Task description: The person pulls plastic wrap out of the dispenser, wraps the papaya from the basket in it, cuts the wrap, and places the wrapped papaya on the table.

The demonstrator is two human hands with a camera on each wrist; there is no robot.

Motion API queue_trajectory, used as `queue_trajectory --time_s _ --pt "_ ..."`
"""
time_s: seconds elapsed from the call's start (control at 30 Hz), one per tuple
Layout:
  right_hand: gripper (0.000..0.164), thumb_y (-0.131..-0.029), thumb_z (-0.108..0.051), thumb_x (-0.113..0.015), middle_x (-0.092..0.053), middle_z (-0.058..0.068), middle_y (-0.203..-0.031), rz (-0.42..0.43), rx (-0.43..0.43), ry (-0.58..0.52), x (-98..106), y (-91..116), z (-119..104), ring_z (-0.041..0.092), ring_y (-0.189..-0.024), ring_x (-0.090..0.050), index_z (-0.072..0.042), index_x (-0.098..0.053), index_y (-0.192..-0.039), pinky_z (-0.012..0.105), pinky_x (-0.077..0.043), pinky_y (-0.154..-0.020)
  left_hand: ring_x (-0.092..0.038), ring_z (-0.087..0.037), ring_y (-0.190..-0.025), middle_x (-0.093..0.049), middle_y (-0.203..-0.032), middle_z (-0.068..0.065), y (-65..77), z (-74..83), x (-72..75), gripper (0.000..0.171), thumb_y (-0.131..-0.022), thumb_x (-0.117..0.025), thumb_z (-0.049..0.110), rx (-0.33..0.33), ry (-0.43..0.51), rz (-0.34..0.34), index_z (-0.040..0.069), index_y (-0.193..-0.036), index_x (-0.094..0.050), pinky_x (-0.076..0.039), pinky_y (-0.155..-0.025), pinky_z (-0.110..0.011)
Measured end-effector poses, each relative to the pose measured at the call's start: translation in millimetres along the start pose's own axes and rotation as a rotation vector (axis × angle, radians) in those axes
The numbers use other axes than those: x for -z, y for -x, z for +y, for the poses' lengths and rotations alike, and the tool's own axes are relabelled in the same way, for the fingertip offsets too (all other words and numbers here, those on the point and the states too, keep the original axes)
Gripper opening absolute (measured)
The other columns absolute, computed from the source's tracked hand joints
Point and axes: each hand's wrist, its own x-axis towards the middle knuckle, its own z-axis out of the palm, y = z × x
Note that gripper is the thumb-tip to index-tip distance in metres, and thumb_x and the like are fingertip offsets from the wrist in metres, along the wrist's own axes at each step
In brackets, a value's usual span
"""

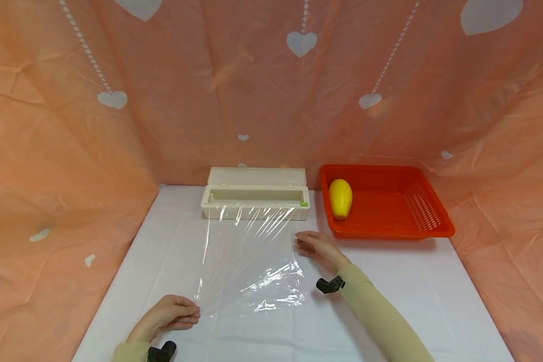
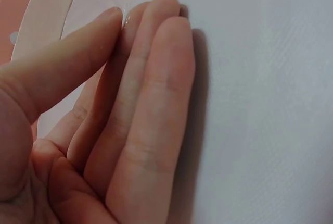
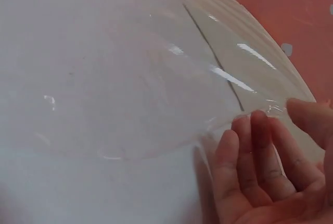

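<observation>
A clear sheet of plastic wrap (image 1: 253, 271) stretches toward me from a cream wrap dispenser (image 1: 257, 176), whose lid stands up at the back. My left hand (image 1: 169, 314) pinches the near left corner of the film between thumb and fingertips, low over the table; the left wrist view shows the thumb (image 2: 88, 47) against the index finger. Partway along the film's right edge, in front of the dispenser, is my right hand (image 1: 319, 249). In the right wrist view the right hand (image 3: 270, 166) pinches the gathered film edge between thumb and fingers. A green slider (image 1: 304, 204) sits at the dispenser's right end.
An orange-red plastic basket (image 1: 389, 234) stands at the back right, with a yellow oblong fruit (image 1: 341, 199) at its left side. White cloth covers the table (image 1: 434, 301). Peach curtains (image 1: 262, 100) with hearts enclose the back and sides.
</observation>
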Motion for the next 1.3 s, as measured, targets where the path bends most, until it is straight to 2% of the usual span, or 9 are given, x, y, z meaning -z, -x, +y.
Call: queue_trajectory --time_s 0.17,0.3,0.6,0.77,1.03,1.13,1.3 --pt "0.035 -0.093 -0.008 -0.062 -0.065 0.013 -0.095 0.031 -0.016 0.079 -1 -1 1 0.020 -0.084 -0.064 0.016 -0.054 -0.117 0.031 -0.055 -0.083 -0.070 -0.023 -0.081 -0.070 -0.089 -0.015 -0.1 2.9 -0.1 0.016 -0.091 -0.063 0.004 -0.002 -0.007 -0.006 -0.011 -0.098 -0.064 -0.058 -0.073 -0.036" --pt "0.032 -0.094 -0.006 -0.060 -0.065 0.012 -0.093 0.038 -0.017 0.133 0 3 1 0.019 -0.084 -0.065 0.017 -0.055 -0.116 0.032 -0.055 -0.083 -0.070 -0.024 -0.082 -0.070 -0.089 -0.016 -0.3 4.5 1.7 0.016 -0.091 -0.062 0.003 -0.011 -0.004 -0.001 -0.011 -0.099 -0.063 -0.058 -0.073 -0.036" --pt "0.031 -0.094 -0.003 -0.058 -0.066 0.012 -0.090 0.081 -0.017 0.158 5 12 0 0.017 -0.081 -0.065 0.019 -0.054 -0.115 0.032 -0.055 -0.082 -0.070 -0.024 -0.080 -0.070 -0.087 -0.016 0.1 7.4 3.8 0.017 -0.091 -0.063 0.002 0.003 -0.014 0.021 -0.013 -0.098 -0.063 -0.058 -0.073 -0.037" --pt "0.032 -0.095 -0.003 -0.057 -0.066 0.011 -0.092 0.087 0.006 0.128 6 13 2 0.016 -0.083 -0.065 0.020 -0.053 -0.117 0.032 -0.054 -0.084 -0.070 -0.023 -0.080 -0.070 -0.087 -0.015 -0.4 5.5 4.1 0.016 -0.090 -0.063 0.003 0.018 0.004 0.019 -0.012 -0.097 -0.063 -0.058 -0.073 -0.036" --pt "0.035 -0.098 -0.010 -0.053 -0.062 0.025 -0.111 0.141 0.033 0.045 4 21 -4 0.030 -0.100 -0.065 0.016 -0.051 -0.121 0.040 -0.050 -0.091 -0.070 -0.024 -0.083 -0.070 -0.090 -0.016 -1.0 2.8 8.2 0.019 -0.092 -0.062 0.004 0.033 0.036 -0.040 -0.013 -0.101 -0.062 -0.057 -0.077 -0.037" --pt "0.037 -0.099 -0.011 -0.051 -0.060 0.026 -0.118 0.150 0.033 -0.010 -2 23 -11 0.034 -0.108 -0.061 0.015 -0.050 -0.125 0.041 -0.048 -0.094 -0.070 -0.024 -0.084 -0.070 -0.092 -0.016 -0.9 2.4 10.5 0.019 -0.093 -0.060 0.003 0.020 0.050 -0.074 -0.013 -0.103 -0.062 -0.057 -0.078 -0.038" --pt "0.043 -0.101 -0.011 -0.047 -0.058 0.028 -0.122 0.113 0.054 -0.119 -15 29 -36 0.041 -0.118 -0.053 0.018 -0.041 -0.132 0.043 -0.043 -0.099 -0.069 -0.025 -0.086 -0.070 -0.093 -0.016 -2.9 2.6 11.5 0.018 -0.093 -0.059 0.002 0.022 0.078 -0.095 -0.012 -0.103 -0.063 -0.056 -0.080 -0.038"
